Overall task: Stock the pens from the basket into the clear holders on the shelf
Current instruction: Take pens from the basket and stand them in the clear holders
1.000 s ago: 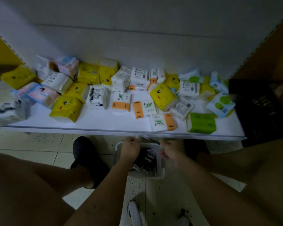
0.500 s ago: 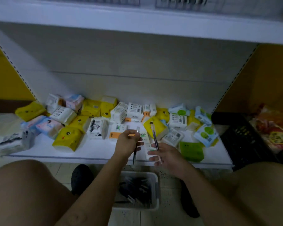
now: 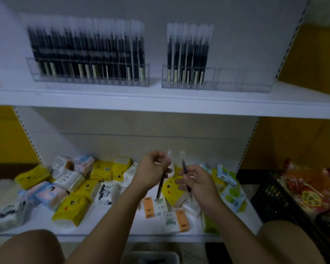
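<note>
Grip check: left hand pinches left pen, right hand pinches right pen, both well below right holder; drop them cap-up into its right-end slots, seemingly empty.

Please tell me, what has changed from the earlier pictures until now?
Both hands came up from the basket, where they were a second ago. The left hand holds the left pen and the right hand holds the right pen, now raised in front of the lower shelf. The view tilted up, so the holders now show. The tissue packs stayed in place.
</note>
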The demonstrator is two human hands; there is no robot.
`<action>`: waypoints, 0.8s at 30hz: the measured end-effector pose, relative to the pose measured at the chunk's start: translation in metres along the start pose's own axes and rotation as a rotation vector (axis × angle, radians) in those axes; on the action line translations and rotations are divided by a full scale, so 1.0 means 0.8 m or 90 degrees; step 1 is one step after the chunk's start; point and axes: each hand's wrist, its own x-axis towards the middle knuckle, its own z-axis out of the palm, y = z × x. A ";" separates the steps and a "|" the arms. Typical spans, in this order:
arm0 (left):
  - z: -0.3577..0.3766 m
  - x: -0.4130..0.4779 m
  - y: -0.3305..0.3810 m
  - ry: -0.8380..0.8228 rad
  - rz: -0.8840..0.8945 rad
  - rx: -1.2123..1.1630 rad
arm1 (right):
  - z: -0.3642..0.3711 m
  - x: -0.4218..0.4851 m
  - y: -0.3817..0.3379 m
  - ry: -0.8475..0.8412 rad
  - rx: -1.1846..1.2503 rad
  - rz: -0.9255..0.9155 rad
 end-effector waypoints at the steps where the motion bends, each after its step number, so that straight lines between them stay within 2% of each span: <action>1: 0.000 0.000 0.009 -0.002 0.012 0.002 | -0.001 0.000 -0.008 0.014 -0.020 -0.027; 8: 0.001 -0.013 0.074 0.003 0.119 0.079 | -0.005 -0.009 -0.060 0.071 -0.095 -0.196; 15: 0.005 -0.028 0.151 0.020 0.284 0.127 | -0.017 -0.027 -0.127 0.114 -0.065 -0.260; 24: 0.026 -0.024 0.253 0.038 0.377 0.180 | -0.058 -0.008 -0.229 0.179 -0.083 -0.383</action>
